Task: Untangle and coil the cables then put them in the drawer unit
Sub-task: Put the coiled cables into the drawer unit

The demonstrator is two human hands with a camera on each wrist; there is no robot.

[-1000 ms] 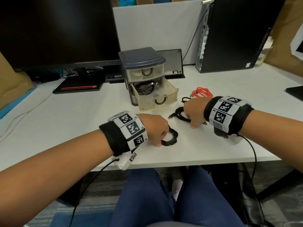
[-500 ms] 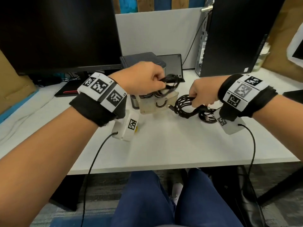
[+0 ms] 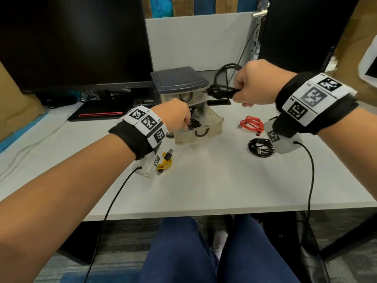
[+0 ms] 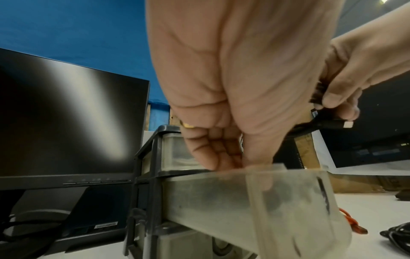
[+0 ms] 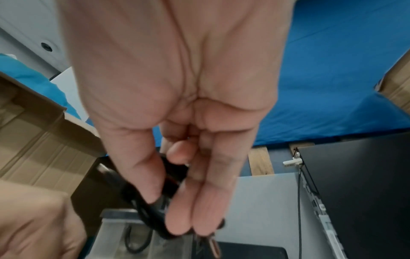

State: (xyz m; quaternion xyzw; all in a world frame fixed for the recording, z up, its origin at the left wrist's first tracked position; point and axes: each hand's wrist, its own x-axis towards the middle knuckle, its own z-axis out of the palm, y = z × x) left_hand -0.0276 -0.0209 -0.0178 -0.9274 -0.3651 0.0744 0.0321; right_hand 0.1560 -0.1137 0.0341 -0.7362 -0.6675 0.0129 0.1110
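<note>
The grey drawer unit (image 3: pixel 179 82) stands mid-table with its lower drawer (image 3: pixel 214 127) pulled out. My left hand (image 3: pixel 186 122) reaches down into that drawer, fingers curled on a black coiled cable (image 3: pixel 193 125); the left wrist view shows the fingers (image 4: pixel 221 154) dipping behind the drawer wall (image 4: pixel 277 201). My right hand (image 3: pixel 237 93) is raised to the right of the unit and grips another black coiled cable (image 3: pixel 222 90), which is pinched between the thumb and fingers (image 5: pixel 182 219) in the right wrist view.
On the table lie a red cable (image 3: pixel 252 124), a black coil (image 3: pixel 262 148) under my right wrist, and a short yellow cable (image 3: pixel 165 162) under my left wrist. A monitor (image 3: pixel 71 41) stands at the back left and a computer tower (image 3: pixel 302 31) at the back right.
Both hands lifted black coils off the table. The left one carried its coil forward and down into the open drawer. The right one rose beside the unit's top.
</note>
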